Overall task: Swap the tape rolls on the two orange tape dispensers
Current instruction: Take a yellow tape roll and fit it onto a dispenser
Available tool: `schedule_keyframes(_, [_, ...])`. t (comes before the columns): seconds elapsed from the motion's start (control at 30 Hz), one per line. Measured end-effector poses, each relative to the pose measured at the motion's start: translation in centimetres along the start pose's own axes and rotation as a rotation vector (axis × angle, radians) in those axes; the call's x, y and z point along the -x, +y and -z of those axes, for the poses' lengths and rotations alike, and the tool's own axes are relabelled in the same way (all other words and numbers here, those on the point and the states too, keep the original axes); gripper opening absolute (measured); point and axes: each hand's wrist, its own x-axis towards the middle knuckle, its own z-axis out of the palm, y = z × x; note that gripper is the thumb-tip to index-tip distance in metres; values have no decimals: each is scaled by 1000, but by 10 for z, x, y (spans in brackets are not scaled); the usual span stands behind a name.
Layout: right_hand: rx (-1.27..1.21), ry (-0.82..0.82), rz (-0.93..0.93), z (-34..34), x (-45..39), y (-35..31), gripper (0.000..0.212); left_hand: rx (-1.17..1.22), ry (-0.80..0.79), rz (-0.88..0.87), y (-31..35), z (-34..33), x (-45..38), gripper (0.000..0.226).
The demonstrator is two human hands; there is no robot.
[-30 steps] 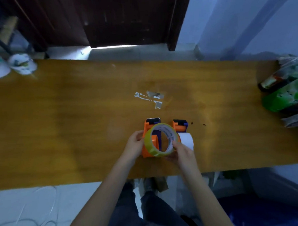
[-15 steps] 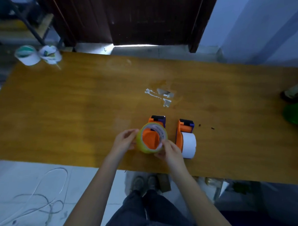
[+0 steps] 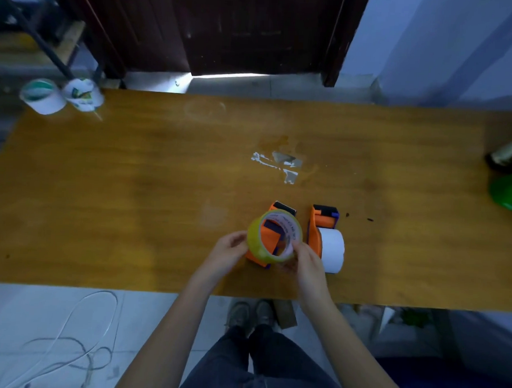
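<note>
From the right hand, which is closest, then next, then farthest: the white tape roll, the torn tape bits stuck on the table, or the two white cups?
1. White tape roll, just right of the right hand.
2. Torn tape bits, mid-table, farther back.
3. Two white cups, far left corner.

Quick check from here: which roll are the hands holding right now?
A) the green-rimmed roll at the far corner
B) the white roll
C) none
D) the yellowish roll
D: both the left hand and right hand hold the yellowish roll over the left dispenser; the white roll sits untouched on the right dispenser.
</note>
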Motion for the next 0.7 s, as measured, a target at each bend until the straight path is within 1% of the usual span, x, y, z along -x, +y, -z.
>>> schedule_keyframes(0.07, [-27,23,-1,0,2,-1,25,-36,0,-49,-1,-5,1,21])
schedule_keyframes(0.13, [-55,30,1,1,5,-3,25,27,53,-49,2,-5,0,23])
schedule_keyframes(0.2, [-66,10,28,0,7,-6,25,171,77,15,3,-1,-1,22])
schedule_keyframes(0.27, [-47,-19,61,0,9,-9,26,331,59,107,4,4,-2,19])
schedule_keyframes(0.33, [-10,-43,97,-2,11,-12,27,486,38,157,5,6,0,26])
schedule_keyframes(0.4, [35,-53,134,-5,12,-14,27,638,27,174,7,7,1,35])
schedule_keyframes(0.5, [120,-49,185,-11,13,-13,26,851,-3,200,8,6,4,41])
schedule_keyframes(0.63, [245,-32,244,-17,10,-12,30,1017,-16,210,10,5,9,43])
schedule_keyframes(0.7, [315,-39,313,-19,10,-12,25,1051,-19,201,9,6,12,42])
